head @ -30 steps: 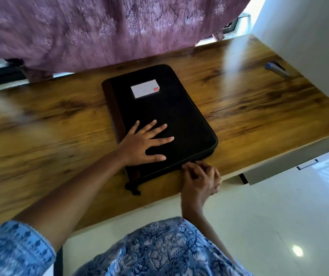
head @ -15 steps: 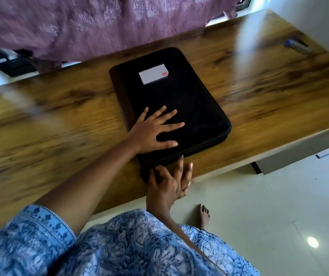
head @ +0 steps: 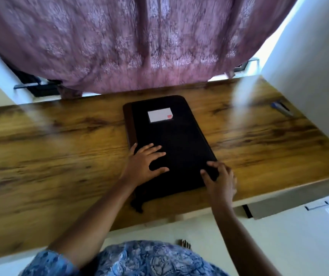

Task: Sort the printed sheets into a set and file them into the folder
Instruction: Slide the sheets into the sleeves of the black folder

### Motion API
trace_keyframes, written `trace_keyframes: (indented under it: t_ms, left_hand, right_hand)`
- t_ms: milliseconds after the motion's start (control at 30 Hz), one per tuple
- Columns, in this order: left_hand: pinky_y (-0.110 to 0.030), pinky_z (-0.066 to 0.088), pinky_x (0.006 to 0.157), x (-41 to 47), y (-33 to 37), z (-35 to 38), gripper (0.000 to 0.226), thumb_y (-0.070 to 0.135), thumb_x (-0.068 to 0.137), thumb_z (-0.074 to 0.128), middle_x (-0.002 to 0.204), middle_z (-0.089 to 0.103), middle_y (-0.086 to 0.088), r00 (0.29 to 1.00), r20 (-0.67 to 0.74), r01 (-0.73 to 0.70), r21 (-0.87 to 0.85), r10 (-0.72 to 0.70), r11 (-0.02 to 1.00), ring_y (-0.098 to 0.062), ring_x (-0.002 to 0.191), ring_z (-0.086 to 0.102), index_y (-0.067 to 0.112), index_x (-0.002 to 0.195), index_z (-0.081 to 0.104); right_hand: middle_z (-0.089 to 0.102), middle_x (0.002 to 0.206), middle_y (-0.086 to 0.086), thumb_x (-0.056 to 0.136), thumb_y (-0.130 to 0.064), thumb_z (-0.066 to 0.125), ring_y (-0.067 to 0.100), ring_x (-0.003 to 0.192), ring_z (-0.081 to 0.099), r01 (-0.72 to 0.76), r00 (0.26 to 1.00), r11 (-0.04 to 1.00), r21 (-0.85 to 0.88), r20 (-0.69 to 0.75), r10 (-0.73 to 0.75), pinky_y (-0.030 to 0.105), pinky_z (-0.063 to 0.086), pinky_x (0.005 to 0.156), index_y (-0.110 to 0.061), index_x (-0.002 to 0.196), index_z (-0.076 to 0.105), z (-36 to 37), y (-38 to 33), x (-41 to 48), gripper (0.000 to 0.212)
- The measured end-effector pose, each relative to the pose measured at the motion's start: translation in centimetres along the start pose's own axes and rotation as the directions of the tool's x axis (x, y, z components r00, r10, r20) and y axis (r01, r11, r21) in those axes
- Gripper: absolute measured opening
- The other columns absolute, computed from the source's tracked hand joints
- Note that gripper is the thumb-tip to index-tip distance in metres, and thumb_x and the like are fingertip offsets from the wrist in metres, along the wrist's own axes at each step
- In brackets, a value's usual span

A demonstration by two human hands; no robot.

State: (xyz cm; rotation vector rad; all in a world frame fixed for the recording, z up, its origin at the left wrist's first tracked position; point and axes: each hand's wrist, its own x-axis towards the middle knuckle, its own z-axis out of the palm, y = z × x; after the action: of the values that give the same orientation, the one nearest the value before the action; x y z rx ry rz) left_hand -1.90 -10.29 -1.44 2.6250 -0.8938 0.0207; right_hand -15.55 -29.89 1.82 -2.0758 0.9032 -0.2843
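Left hand point(head: 145, 166) flat; right hand point(head: 219, 178) grips folder point(head: 179, 140) (corner).

Wooden desk point(head: 60, 156), mauve curtain point(head: 119, 46), white wall point(head: 308, 66), pale floor point(head: 279, 246)

Our left hand point(head: 145, 166) lies flat, palm down, fingers spread, pressing on folder point(head: 175, 136). Left forearm bare, stretched forward. Our right hand point(head: 220, 176) at folder's near right corner, fingers curled over edge, thumb on top, gripping it. Right forearm bare, angled in from right.
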Motion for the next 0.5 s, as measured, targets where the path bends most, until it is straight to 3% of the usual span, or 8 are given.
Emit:
trace_keyframes:
  t_ms: [67, 167, 233, 400, 433, 500]
  left_hand:
    - [-0.05, 0.013, 0.118, -0.3, 0.4, 0.1, 0.095, 0.095, 0.067, 0.021, 0.156, 0.027, 0.007, 0.975, -0.027, 0.217, -0.043, -0.218, 0.975, -0.015, 0.147, 0.014, 0.039, 0.139, 0.045]
    - [-0.05, 0.019, 0.115, -0.9, 1.6, 0.4, 0.095, 0.086, 0.068, 0.045, 0.162, 0.0, -0.003, 0.851, 0.018, 0.524, -0.11, -0.525, 0.845, -0.027, 0.148, 0.003, 0.041, 0.149, 0.023]
    - [-0.05, 0.023, 0.114, -1.2, 2.5, 0.6, 0.1, 0.08, 0.067, 0.056, 0.161, -0.002, -0.007, 0.781, 0.04, 0.616, -0.212, -0.623, 0.759, -0.032, 0.147, 0.007, 0.04, 0.15, 0.017]
    - [-0.05, 0.031, 0.111, 0.4, 2.3, 0.5, 0.102, 0.055, 0.066, 0.079, 0.156, 0.017, -0.01, 0.702, 0.047, 0.671, -0.378, -0.71, 0.639, -0.033, 0.141, 0.024, 0.036, 0.149, 0.023]
    - [-0.047, 0.037, 0.108, 0.8, 2.1, 0.3, 0.099, 0.046, 0.068, 0.082, 0.152, 0.028, -0.009, 0.676, 0.019, 0.658, -0.467, -0.737, 0.591, -0.031, 0.137, 0.033, 0.033, 0.149, 0.026]
    - [-0.025, 0.049, 0.09, 1.5, 1.6, -0.2, 0.086, 0.021, 0.072, 0.083, 0.129, 0.054, -0.002, 0.592, -0.031, 0.568, -0.693, -0.805, 0.444, -0.022, 0.116, 0.055, 0.021, 0.144, 0.037]
  right_hand:
    - [0.042, 0.135, 0.003, 0.086, -0.034, 0.066, 0.027, 0.128, 0.034, 0.017, 0.996, 0.997, -0.082, 0.093, -0.009, 0.049, 0.031, 0.102, -0.028, 0.126, 0.051, 0.4, -0.5, 4.1, 0.043]
    - [0.04, 0.139, 0.008, 0.086, -0.042, 0.064, 0.031, 0.131, 0.034, 0.028, 0.972, 0.982, -0.186, 0.234, 0.017, 0.049, 0.034, 0.104, -0.018, 0.138, 0.038, 1.5, -1.5, 9.0, 0.063]
    - [0.044, 0.137, 0.009, 0.085, -0.045, 0.063, 0.032, 0.13, 0.038, 0.051, 0.957, 0.968, -0.244, 0.291, 0.023, 0.048, 0.036, 0.103, -0.014, 0.137, 0.037, 2.4, -1.9, 10.7, 0.067]
    - [0.051, 0.129, 0.009, 0.079, -0.044, 0.069, 0.032, 0.121, 0.047, 0.071, 0.952, 0.976, -0.205, 0.306, -0.005, 0.045, 0.042, 0.1, -0.013, 0.133, 0.044, 4.0, -2.2, 12.8, 0.067]
    - [0.054, 0.126, 0.008, 0.075, -0.049, 0.07, 0.032, 0.119, 0.05, 0.041, 0.947, 0.983, -0.181, 0.32, 0.019, 0.046, 0.044, 0.098, -0.016, 0.131, 0.046, 4.2, -2.1, 13.2, 0.069]
    - [0.063, 0.112, 0.001, 0.06, -0.061, 0.071, 0.028, 0.105, 0.061, 0.002, 0.939, 0.996, -0.085, 0.342, 0.027, 0.048, 0.051, 0.09, -0.025, 0.119, 0.055, 4.7, -1.5, 14.5, 0.071]
